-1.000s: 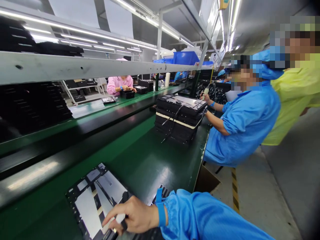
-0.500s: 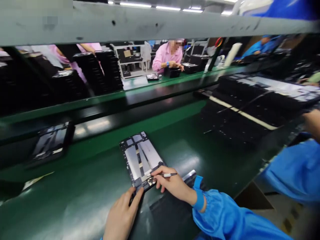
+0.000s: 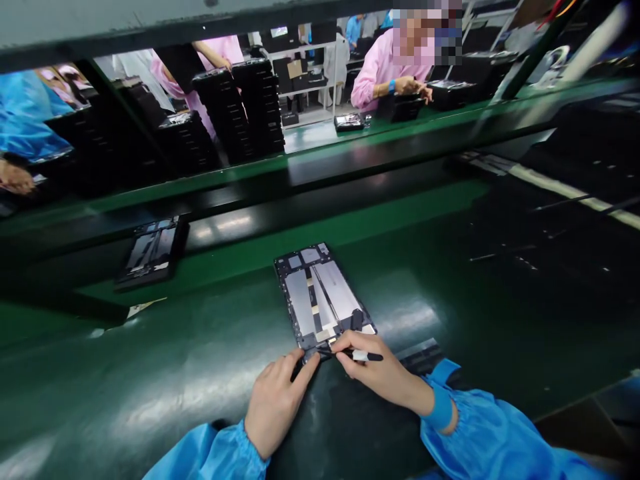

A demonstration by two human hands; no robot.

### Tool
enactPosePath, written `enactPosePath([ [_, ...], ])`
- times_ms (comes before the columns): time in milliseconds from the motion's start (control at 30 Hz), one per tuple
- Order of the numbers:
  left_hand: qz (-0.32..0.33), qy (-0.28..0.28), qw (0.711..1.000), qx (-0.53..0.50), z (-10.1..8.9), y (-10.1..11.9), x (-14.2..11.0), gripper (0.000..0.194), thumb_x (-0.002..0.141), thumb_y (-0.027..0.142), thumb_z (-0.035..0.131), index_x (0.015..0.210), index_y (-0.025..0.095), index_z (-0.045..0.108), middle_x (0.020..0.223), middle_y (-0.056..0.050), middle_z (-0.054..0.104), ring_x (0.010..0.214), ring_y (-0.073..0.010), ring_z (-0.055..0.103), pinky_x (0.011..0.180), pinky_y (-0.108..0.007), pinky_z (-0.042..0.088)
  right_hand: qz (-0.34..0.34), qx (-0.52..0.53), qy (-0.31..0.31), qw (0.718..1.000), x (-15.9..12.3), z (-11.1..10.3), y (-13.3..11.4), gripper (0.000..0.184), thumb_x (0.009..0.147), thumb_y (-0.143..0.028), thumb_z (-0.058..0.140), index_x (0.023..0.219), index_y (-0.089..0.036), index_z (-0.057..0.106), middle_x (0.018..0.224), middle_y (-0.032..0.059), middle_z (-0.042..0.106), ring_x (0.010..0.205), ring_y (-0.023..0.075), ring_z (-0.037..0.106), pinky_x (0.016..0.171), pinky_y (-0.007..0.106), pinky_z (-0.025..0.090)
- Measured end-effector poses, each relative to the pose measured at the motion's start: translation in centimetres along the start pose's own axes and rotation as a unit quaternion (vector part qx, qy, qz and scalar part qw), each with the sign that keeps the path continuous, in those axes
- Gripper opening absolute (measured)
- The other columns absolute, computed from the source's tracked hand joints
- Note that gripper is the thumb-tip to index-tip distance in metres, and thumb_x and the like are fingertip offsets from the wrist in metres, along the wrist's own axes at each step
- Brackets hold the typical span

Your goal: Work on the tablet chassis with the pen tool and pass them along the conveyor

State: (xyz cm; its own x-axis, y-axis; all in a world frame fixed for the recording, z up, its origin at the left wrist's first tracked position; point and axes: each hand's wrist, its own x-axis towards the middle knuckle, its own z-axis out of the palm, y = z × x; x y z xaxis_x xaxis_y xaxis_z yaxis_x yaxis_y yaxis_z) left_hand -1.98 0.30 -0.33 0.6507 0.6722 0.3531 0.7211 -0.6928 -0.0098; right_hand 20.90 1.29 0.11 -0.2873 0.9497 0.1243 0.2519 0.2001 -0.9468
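Note:
An opened tablet (image 3: 327,293) lies on the green bench with its grey battery cells, dark ribbon strip and small boards exposed. My left hand (image 3: 280,393) grips its near left corner between thumb and fingers. In a closed pinch, my right hand (image 3: 373,373) holds a slim pen-like tool (image 3: 367,356) with a pale and black end, lying low over the tablet's near edge. The tool's tip is mostly hidden by my fingers, so I cannot tell exactly what it touches. Blue sleeves cover both my forearms, and a blue band circles my right wrist.
Another opened tablet (image 3: 153,250) lies at the left. Dark sheets with a pale strip (image 3: 570,183) occupy the right. Black trays (image 3: 257,110) are stacked beyond the belt (image 3: 240,193). Opposite, a person in pink (image 3: 385,73) works with both hands. A grey beam (image 3: 150,23) crosses overhead.
The camera view has shifted, so the bench and tablet sit further right and my left sleeve shows. Both hands stay at the tablet's near end; the right still holds the tool.

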Motion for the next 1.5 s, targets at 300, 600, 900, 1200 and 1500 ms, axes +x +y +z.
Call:
enactPosePath([
  [300, 0.000, -0.013, 1.000, 0.005, 0.1, 0.0, -0.2, 0.037, 0.099, 0.019, 0.034, 0.124, 0.025, 0.061, 0.111, -0.008, 0.058, 0.085, -0.0148, 0.057, 0.069, -0.027, 0.049, 0.090, 0.023, 0.026, 0.995, -0.2, -1.2, 0.5, 0.016, 0.090, -0.025, 0.050, 0.083, -0.015, 0.060, 0.059, -0.0014, 0.055, 0.049, 0.0089, 0.053, 0.046, 0.018, 0.041],
  [600, 0.024, 0.025, 0.999, -0.028, -0.6, -0.9, -0.5, 0.035, 0.098, 0.015, 0.037, 0.117, 0.023, 0.064, 0.115, -0.006, 0.059, 0.088, -0.0113, 0.057, 0.072, -0.022, 0.046, 0.055, 0.085, -0.056, 0.993, -0.7, -0.5, 0.0, 0.024, 0.094, -0.031, 0.051, 0.105, -0.015, 0.065, 0.091, 0.0069, 0.067, 0.068, 0.0122, 0.066, 0.055, 0.020, 0.053],
  [900, 0.018, 0.024, 0.998, -0.046, -0.4, -1.1, -0.3, 0.029, 0.096, 0.016, 0.044, 0.118, 0.022, 0.063, 0.114, -0.006, 0.060, 0.090, -0.0131, 0.058, 0.074, -0.025, 0.046, 0.025, 0.044, -0.097, 0.994, -0.1, -0.5, -1.1, 0.018, 0.093, -0.025, 0.051, 0.100, -0.016, 0.065, 0.091, 0.0052, 0.066, 0.072, 0.0125, 0.064, 0.061, 0.021, 0.053],
  [1200, 0.091, -0.034, 0.987, -0.125, -0.7, 2.4, -1.3, 0.028, 0.096, 0.021, 0.047, 0.120, 0.022, 0.061, 0.123, -0.005, 0.058, 0.106, -0.0166, 0.052, 0.082, -0.029, 0.044, 0.186, 0.194, -0.051, 0.962, -0.3, -1.3, -0.1, 0.030, 0.086, -0.041, 0.060, 0.095, -0.014, 0.056, 0.056, -0.0019, 0.057, 0.048, 0.0104, 0.056, 0.045, 0.018, 0.047],
  [1500, 0.087, -0.074, 0.985, -0.129, -1.9, 2.2, -3.0, 0.027, 0.096, 0.023, 0.049, 0.117, 0.029, 0.063, 0.122, -0.003, 0.056, 0.110, -0.0154, 0.050, 0.085, -0.028, 0.042, 0.183, 0.087, -0.139, 0.969, -1.1, -1.3, -0.8, 0.021, 0.090, -0.035, 0.056, 0.086, -0.014, 0.057, 0.058, -0.0008, 0.057, 0.053, 0.0126, 0.060, 0.052, 0.022, 0.047],
])
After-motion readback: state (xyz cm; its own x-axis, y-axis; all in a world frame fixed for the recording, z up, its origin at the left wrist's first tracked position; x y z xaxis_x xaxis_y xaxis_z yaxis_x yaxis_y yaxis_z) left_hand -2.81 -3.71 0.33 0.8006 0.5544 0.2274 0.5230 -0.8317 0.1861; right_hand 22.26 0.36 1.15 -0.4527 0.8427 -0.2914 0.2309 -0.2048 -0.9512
